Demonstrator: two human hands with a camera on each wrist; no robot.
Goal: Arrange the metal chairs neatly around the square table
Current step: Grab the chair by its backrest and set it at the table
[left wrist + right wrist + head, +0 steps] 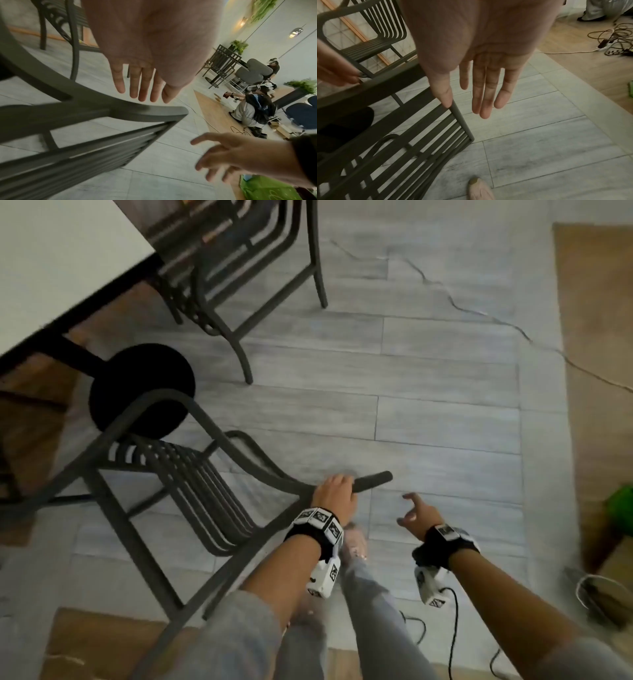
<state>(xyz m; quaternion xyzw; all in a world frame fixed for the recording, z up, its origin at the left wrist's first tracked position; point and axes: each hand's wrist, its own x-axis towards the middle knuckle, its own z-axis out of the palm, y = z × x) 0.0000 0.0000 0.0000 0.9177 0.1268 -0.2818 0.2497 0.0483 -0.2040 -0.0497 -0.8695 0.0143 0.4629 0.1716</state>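
A dark metal chair (191,474) with a slatted seat and back stands just ahead of me on the left, beside the black round base (140,392) of the white square table (51,268). My left hand (334,491) rests on its curved top rail (137,112), close to the rail's end; the fingers (142,86) reach straight past it. The right hand (414,513) hangs in the air to the right of the rail's end, touching nothing, fingers (481,94) straight. A second metal chair (239,268) stands at the table's far side.
A thin cable (479,313) snakes across the grey plank floor. A tan floor strip (599,337) and a green thing (620,501) lie at the right. My foot (356,542) is under the rail's end. Other people (254,111) crouch farther off.
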